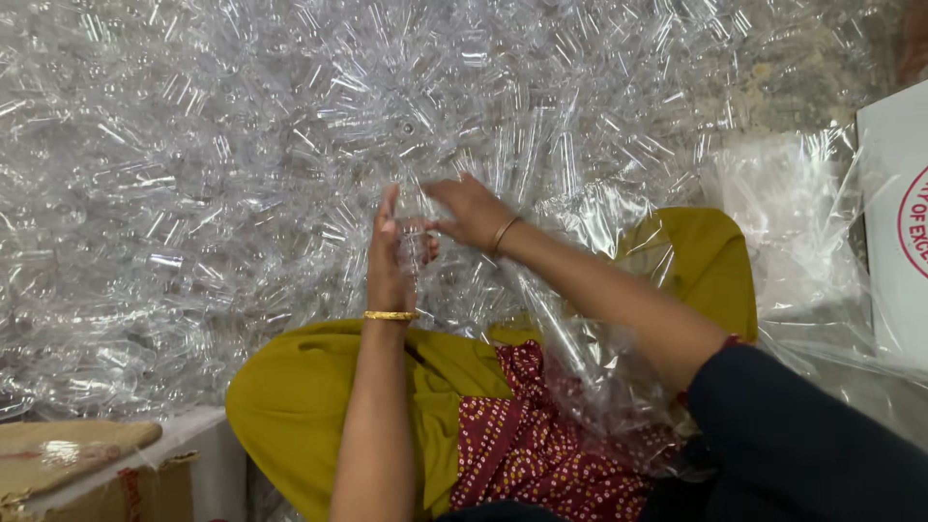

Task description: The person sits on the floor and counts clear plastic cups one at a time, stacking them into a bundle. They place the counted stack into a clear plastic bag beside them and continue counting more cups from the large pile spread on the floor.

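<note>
Between the two sets of fingertips, a small clear plastic container [414, 242] is sitting upright, hard to separate from the glare. Left hand [390, 261] is standing edge-on, fingers nearly straight and only loosely curled, bracing the piece from its side; looks like a steadying hold, not a full clamp. Right hand [472, 211] is reaching across from above, fingertips pinching lightly at the container's top edge, likely so the left can keep it still. Just beyond the fingers, a huge heap of clear plastic containers [242, 164] is spreading out, all within reach. Below the wrists, a clear plastic sheet [580, 338] is draping over the lap. Cardboard box [87, 474] is sitting well off to the left.
</note>
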`<state>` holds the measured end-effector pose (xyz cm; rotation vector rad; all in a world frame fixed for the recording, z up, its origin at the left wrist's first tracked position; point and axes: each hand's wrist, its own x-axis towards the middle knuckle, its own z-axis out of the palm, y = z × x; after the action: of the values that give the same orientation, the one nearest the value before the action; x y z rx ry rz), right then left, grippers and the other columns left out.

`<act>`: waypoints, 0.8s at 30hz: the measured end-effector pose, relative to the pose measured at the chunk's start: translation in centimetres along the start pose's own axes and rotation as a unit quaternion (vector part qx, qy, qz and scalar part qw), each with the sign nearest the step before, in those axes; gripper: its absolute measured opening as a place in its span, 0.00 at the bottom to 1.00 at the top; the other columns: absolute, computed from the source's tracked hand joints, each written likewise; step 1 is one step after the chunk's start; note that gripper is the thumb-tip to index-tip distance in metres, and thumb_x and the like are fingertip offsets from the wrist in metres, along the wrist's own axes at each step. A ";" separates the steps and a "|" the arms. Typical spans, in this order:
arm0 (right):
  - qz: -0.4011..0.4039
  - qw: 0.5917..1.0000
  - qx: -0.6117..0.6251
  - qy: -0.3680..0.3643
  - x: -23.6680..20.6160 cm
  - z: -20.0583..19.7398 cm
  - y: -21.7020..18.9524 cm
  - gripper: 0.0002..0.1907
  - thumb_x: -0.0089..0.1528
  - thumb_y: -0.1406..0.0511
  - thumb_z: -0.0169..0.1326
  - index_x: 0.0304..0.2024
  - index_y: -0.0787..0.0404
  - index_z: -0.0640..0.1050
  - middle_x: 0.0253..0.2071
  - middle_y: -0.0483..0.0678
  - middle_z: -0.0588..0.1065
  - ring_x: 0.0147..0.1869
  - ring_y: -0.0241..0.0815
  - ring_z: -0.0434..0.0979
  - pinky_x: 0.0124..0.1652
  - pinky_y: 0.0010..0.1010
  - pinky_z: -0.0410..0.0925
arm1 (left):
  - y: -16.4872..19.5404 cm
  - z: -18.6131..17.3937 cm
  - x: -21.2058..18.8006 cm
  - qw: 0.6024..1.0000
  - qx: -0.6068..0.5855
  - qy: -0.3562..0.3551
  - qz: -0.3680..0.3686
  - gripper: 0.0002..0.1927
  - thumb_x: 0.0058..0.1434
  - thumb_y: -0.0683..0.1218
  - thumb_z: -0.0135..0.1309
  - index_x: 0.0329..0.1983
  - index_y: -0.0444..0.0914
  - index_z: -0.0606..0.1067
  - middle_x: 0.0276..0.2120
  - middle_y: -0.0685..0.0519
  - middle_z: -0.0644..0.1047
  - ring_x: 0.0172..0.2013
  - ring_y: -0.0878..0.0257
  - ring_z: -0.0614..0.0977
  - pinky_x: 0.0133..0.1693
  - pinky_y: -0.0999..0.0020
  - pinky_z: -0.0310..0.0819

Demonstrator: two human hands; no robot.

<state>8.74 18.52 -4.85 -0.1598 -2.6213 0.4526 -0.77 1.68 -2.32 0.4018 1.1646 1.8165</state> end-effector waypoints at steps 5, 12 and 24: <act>0.283 0.945 0.163 0.000 0.1 -0.4 -0.3 0.13 0.64 0.68 0.58 0.52 0.55 0.80 0.42 0.46 0.83 0.47 0.41 0.84 0.57 0.39 0.72 | -0.4 -0.9 -0.5 0.999 -0.011 -0.033 0.014 0.39 0.69 0.65 0.42 0.78 0.43 0.56 0.53 0.48 0.77 0.35 0.62 0.79 0.37 0.66 0.77; 0.268 0.877 0.397 -0.031 1.2 -9.4 0.0 0.14 0.66 0.65 0.56 0.55 0.55 0.80 0.47 0.46 0.83 0.51 0.38 0.84 0.54 0.32 0.78 | 0.1 1.3 -0.7 0.987 0.069 -0.126 -0.077 0.40 0.68 0.60 0.47 0.79 0.49 0.48 0.52 0.45 0.77 0.32 0.63 0.78 0.34 0.69 0.76; 0.231 0.967 -0.059 -0.087 -7.6 -8.0 3.5 0.28 0.60 0.68 0.57 0.64 0.62 0.70 0.66 0.62 0.66 0.71 0.60 0.62 0.67 0.49 0.58 | 0.4 0.8 -0.7 0.995 -0.057 -0.073 -0.046 0.41 0.66 0.63 0.47 0.80 0.52 0.50 0.49 0.45 0.74 0.36 0.60 0.80 0.38 0.64 0.79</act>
<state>19.37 22.65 -2.64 -0.8167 -2.7758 0.4817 -0.05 1.45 -1.43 0.4011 0.9594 1.7337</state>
